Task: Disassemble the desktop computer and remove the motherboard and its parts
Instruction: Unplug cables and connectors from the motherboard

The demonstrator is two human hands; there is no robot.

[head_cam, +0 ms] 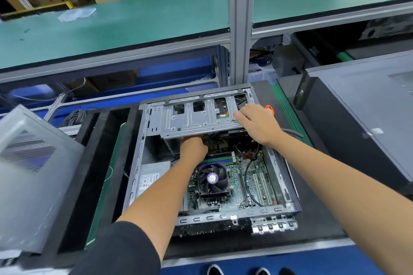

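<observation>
An open desktop case (134, 176) lies on its side before me. Inside it shows the green motherboard (252, 176) with a black CPU fan (212, 178) and a grey power supply (152, 176). A metal drive cage (192, 118) spans the far end of the case. My left hand (192, 146) reaches under the cage's near edge, its fingers hidden beneath the metal. My right hand (257, 123) rests on the cage's right end, thumb on top and fingers curled over the side.
A grey side panel (33, 176) leans at the left. Another dark computer case (362, 123) stands on the right. A green-topped bench (134, 22) and an aluminium post (241, 22) rise behind. A black cable (248, 176) loops over the motherboard.
</observation>
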